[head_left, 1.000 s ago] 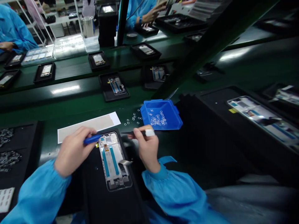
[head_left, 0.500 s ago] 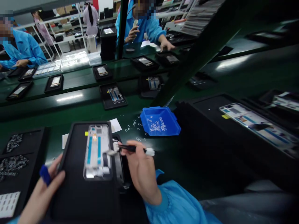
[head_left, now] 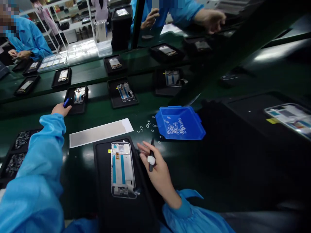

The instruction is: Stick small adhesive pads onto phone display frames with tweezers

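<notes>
My left hand [head_left: 61, 109], a blue band on one finger, reaches far out and grips the near left edge of a small black tray [head_left: 79, 108] on the green surface. A phone frame [head_left: 79, 94] with blue strips lies in that tray. My right hand [head_left: 156, 166] holds slim black tweezers [head_left: 152, 149] with a white wrapped part, just right of a nearer black tray [head_left: 103, 207]. Inside this nearer tray rests another phone frame [head_left: 119, 170] with two blue strips and a yellow tab.
A blue bin [head_left: 181, 136] holds small white rings, with several loose rings [head_left: 148, 124] beside it. A pale strip sheet [head_left: 102, 132] lies behind the near tray. More trayed phones line the belt. A dark slanted post [head_left: 218, 61] crosses at right. Co-workers in blue sit opposite.
My left hand has carried the upper black tray forward and left, uncovering the nearer tray and the pale sheet. My right hand has drawn back slightly, tweezers now turned upright.
</notes>
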Tool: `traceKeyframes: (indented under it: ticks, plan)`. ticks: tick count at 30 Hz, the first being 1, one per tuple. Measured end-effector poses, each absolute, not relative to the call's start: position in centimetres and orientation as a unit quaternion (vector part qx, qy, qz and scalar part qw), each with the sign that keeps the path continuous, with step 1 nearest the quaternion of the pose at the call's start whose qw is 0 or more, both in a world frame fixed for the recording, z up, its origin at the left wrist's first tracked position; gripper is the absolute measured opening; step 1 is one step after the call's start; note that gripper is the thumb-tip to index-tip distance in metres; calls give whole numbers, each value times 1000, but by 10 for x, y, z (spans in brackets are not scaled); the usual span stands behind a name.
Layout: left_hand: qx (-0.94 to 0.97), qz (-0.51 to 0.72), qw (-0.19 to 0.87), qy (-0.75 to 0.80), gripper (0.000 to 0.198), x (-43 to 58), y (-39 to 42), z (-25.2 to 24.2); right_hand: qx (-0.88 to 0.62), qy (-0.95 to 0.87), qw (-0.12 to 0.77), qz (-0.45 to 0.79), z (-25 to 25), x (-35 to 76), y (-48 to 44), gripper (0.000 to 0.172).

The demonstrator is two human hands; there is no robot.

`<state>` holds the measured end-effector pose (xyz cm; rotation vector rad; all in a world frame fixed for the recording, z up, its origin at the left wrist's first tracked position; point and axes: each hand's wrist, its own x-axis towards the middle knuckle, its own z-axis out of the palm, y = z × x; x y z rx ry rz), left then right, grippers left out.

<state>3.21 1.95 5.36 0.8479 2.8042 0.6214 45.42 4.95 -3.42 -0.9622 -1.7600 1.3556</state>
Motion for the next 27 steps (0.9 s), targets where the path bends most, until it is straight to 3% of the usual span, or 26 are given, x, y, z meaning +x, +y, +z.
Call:
traceKeyframes:
  ticks: [6,10,20,23,27]
  plan:
    - [382,143,107,907,33,99,-64,54,-248,-871,272,326,-20,428,70,29]
    - [373,142,107,911,31,131,-131,36,-195,-912,287,220,-14,410,77,26]
    - [313,244,113,911,26,167,-174,-26,-127,-919,265,264,-2,403,60,20]
    - [296,300,130,897,25,174,-169,-26,-114,-907,244,324,18,395,53,20]
    - [273,377,210,860,38,191,-165,-9,-73,-879,204,425,36,374,34,23]
